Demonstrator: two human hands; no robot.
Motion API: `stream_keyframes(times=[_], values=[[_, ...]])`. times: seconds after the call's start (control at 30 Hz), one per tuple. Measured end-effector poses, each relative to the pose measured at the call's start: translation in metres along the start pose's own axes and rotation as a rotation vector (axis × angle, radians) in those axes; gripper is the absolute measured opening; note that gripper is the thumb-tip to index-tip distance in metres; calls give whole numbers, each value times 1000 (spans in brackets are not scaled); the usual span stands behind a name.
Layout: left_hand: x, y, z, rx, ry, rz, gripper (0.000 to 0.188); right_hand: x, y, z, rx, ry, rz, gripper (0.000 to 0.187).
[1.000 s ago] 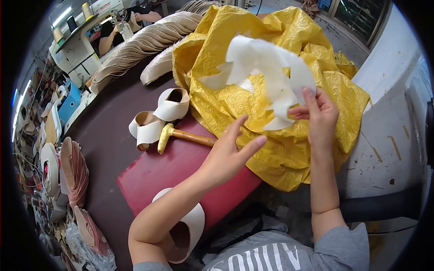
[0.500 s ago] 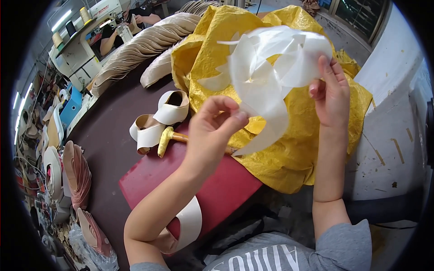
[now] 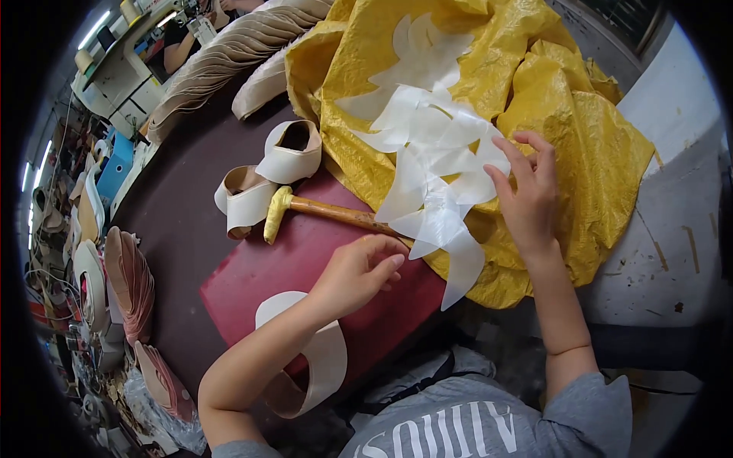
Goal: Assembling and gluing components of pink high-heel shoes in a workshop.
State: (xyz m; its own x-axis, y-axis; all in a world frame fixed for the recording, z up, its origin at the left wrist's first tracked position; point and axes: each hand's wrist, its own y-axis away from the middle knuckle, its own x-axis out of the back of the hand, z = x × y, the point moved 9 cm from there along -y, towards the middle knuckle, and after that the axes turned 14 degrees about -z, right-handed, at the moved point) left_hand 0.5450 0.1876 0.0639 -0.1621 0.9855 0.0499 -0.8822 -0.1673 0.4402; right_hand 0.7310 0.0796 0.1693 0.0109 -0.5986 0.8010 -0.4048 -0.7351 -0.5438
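Note:
A pile of thin, translucent white plastic pieces (image 3: 435,145) with pointed, curved ends lies over a crumpled yellow woven sack (image 3: 565,145). At the pile's right edge is my right hand (image 3: 531,191), its thumb and fingers apart; whether the fingertips touch the plastic I cannot tell. My left hand (image 3: 355,278) hovers over the red board (image 3: 389,305), loosely curled, with a gap between thumb and forefinger and nothing visible in it. Beyond it lies a hammer (image 3: 328,211) with a yellow-wrapped head. Under my left forearm sits a white shoe upper (image 3: 328,359), partly hidden.
Two more white shoe uppers (image 3: 289,156) stand past the hammer on the dark table (image 3: 191,206). Long rows of stacked beige pieces (image 3: 229,65) run along the back. Pinkish stacks (image 3: 128,282) line the left edge. A co-worker's arm (image 3: 179,53) shows beside a sewing machine (image 3: 114,76).
The white plastic, held up between both hands before, now rests on the sack. My left hand has let go and dropped toward the board; my right hand has lowered and opened.

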Motion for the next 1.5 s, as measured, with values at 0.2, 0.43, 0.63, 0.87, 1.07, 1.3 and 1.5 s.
stream_keyframes(times=[0.2, 0.43, 0.63, 0.87, 1.07, 1.3, 1.5], values=[[32, 1, 83, -610, -920, 494, 22, -36, 0, -62, 355, -418, -380, 22], [60, -56, 16, -129, -236, 200, 19, -92, 12, -56, 423, -358, -494, 11], [51, -64, 9, -245, 175, 94, 13, -95, 13, -51, 200, -408, -443, 12], [67, -70, -7, -118, 26, 178, 13, -49, 35, 12, -323, -650, -253, 11], [41, -48, 72, -159, -751, 335, 25, -84, 86, 37, -620, -1149, -355, 9], [-47, -66, 102, -770, -1546, 237, 26, -70, 89, 20, -331, -895, -319, 9], [-51, -87, 86, -578, -1594, 289, 16, -71, 114, 44, -479, -1168, -238, 9]])
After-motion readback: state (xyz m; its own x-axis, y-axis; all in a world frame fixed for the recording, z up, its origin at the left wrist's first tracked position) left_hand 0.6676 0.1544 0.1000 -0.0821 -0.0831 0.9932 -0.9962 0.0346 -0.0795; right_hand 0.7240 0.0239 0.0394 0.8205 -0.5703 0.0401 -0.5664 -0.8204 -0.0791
